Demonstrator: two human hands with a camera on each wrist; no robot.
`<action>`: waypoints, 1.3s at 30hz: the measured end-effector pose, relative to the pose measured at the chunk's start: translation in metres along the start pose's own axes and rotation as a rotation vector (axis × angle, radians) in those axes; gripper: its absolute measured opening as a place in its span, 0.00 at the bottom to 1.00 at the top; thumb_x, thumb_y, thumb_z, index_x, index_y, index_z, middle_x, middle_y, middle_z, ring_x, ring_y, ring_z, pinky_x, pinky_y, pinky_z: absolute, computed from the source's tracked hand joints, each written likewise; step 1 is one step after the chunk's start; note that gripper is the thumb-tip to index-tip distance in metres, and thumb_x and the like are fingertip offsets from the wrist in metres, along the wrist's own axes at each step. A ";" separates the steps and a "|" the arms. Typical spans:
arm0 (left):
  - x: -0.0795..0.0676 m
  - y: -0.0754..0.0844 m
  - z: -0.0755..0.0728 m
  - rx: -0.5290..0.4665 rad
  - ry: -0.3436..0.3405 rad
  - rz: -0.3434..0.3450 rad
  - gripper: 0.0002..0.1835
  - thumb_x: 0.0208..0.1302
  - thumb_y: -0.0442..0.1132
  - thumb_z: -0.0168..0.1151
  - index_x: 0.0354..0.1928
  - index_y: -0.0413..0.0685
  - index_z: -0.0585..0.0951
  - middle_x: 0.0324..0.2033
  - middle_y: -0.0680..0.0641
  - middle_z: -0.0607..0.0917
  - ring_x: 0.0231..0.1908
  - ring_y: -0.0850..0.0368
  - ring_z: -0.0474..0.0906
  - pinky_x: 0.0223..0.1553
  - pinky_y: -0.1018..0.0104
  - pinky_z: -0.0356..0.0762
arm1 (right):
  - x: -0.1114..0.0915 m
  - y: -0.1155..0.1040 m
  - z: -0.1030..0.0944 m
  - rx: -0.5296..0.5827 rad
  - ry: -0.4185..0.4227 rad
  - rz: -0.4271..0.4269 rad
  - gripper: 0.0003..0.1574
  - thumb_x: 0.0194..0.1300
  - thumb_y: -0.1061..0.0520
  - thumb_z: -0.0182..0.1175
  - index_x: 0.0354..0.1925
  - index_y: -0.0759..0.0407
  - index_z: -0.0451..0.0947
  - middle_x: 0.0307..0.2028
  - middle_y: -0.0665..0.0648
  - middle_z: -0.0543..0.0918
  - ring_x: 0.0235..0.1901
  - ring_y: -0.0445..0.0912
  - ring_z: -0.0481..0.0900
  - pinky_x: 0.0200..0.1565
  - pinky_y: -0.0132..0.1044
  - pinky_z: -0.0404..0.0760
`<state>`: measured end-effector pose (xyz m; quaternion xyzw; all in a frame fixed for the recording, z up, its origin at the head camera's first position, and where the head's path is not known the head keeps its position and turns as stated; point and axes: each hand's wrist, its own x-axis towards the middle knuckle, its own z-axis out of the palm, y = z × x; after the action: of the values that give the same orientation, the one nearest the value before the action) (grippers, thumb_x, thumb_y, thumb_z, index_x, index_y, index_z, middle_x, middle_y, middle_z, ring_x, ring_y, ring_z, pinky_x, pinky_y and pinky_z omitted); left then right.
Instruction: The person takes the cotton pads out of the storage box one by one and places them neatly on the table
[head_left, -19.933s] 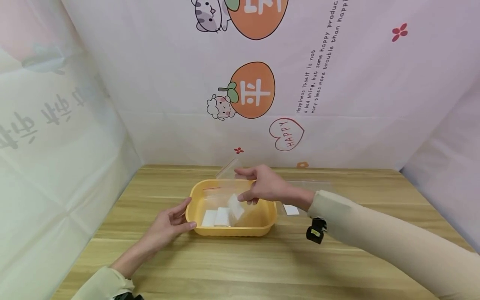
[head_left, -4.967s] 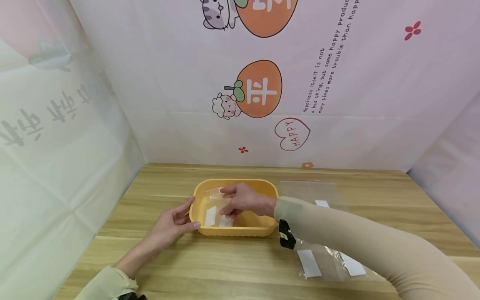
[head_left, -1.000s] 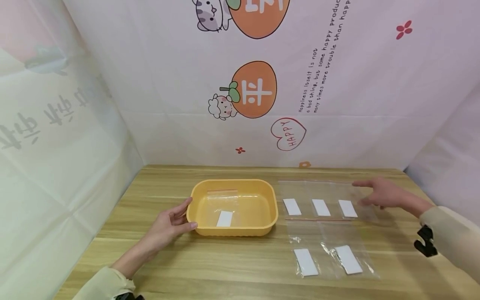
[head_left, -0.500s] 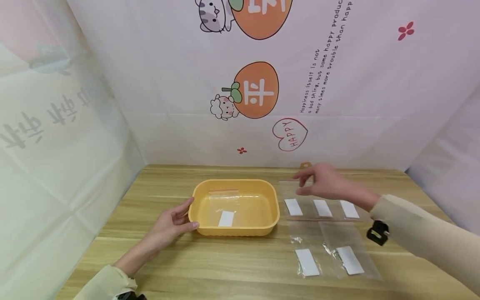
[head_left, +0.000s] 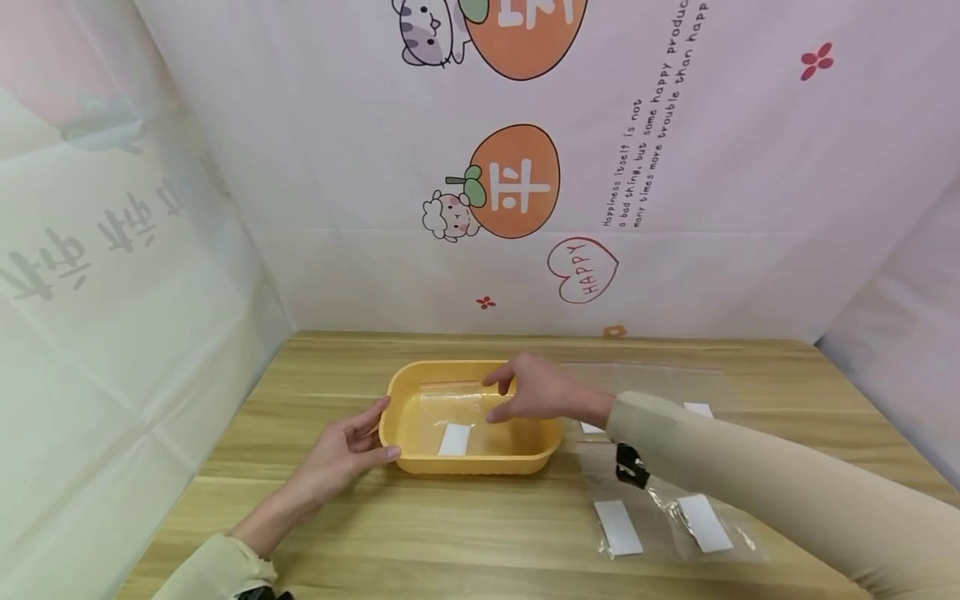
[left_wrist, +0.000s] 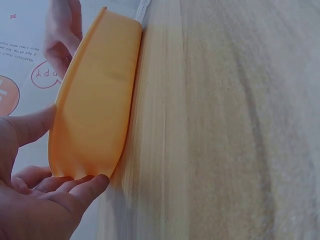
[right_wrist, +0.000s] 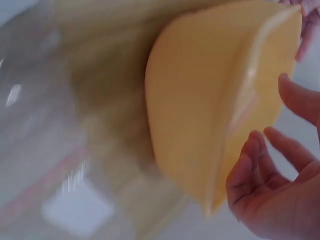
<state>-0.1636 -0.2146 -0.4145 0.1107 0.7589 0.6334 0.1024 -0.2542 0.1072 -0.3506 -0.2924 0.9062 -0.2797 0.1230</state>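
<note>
A yellow plastic basin (head_left: 472, 466) stands on the wooden table. My left hand (head_left: 333, 457) holds its left end; in the left wrist view the thumb and fingers (left_wrist: 92, 189) brace against the rim and end wall. Inside lies one clear zip-lock bag (head_left: 438, 404) with a white card (head_left: 454, 439) at its lower end. My right hand (head_left: 540, 387) hovers over the basin's right half, thumb and fingers apart, gripping nothing. In the right wrist view, those fingers (right_wrist: 295, 150) are beside the basin's rim.
Right of the basin, several clear zip-lock bags with white cards lie flat in two rows, the back row partly hidden by the right arm. A front-row bag (head_left: 619, 528) lies near its neighbour (head_left: 705, 523). Printed cloth (head_left: 360, 275) hangs behind the wooden table (head_left: 420, 533).
Over the last second, my right hand has swept left from the back row's right end to above the basin. Earlier, bags left the basin and joined the rows. My left hand stays put.
</note>
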 end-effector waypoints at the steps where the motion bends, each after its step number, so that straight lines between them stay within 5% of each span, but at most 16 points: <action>1: 0.000 0.000 0.000 -0.001 0.000 -0.001 0.48 0.70 0.36 0.72 0.82 0.37 0.54 0.79 0.35 0.57 0.73 0.36 0.63 0.63 0.64 0.75 | 0.003 0.000 0.006 0.012 0.003 0.005 0.33 0.58 0.52 0.81 0.59 0.63 0.86 0.45 0.59 0.88 0.33 0.45 0.75 0.32 0.35 0.75; 12: 0.001 -0.001 0.000 0.006 -0.001 0.004 0.48 0.70 0.36 0.72 0.82 0.37 0.54 0.79 0.35 0.57 0.74 0.36 0.63 0.63 0.64 0.75 | 0.024 0.010 0.044 0.042 -0.009 0.152 0.38 0.57 0.51 0.83 0.62 0.64 0.84 0.19 0.50 0.68 0.19 0.42 0.64 0.24 0.32 0.61; 21: 0.001 -0.001 0.001 -0.012 -0.008 0.010 0.48 0.70 0.34 0.72 0.82 0.36 0.54 0.79 0.35 0.56 0.74 0.37 0.63 0.64 0.64 0.75 | 0.028 0.008 0.051 -0.029 -0.019 0.152 0.30 0.61 0.53 0.80 0.59 0.63 0.87 0.21 0.51 0.78 0.17 0.41 0.60 0.23 0.32 0.60; 29: 0.001 0.000 0.001 0.006 -0.003 0.010 0.48 0.70 0.35 0.72 0.82 0.36 0.54 0.79 0.35 0.57 0.73 0.37 0.64 0.64 0.64 0.75 | 0.025 0.000 0.053 -0.059 0.031 0.148 0.14 0.63 0.57 0.78 0.48 0.56 0.93 0.41 0.49 0.89 0.34 0.42 0.77 0.39 0.34 0.78; 33: 0.002 0.000 0.001 0.001 -0.003 0.014 0.48 0.70 0.34 0.72 0.82 0.35 0.54 0.79 0.35 0.56 0.74 0.37 0.63 0.63 0.65 0.75 | 0.025 -0.002 0.054 -0.033 0.045 0.156 0.08 0.65 0.58 0.76 0.43 0.55 0.94 0.41 0.49 0.89 0.36 0.44 0.78 0.41 0.35 0.80; 39: 0.002 0.000 0.000 0.001 -0.004 0.017 0.47 0.69 0.33 0.72 0.82 0.34 0.54 0.79 0.34 0.56 0.73 0.36 0.63 0.63 0.65 0.76 | 0.024 -0.005 0.054 0.083 0.114 0.141 0.04 0.67 0.62 0.72 0.38 0.59 0.93 0.33 0.50 0.88 0.30 0.43 0.78 0.32 0.32 0.77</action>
<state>-0.1654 -0.2144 -0.4149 0.1182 0.7582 0.6336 0.0984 -0.2506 0.0658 -0.3928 -0.2063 0.9176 -0.3239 0.1026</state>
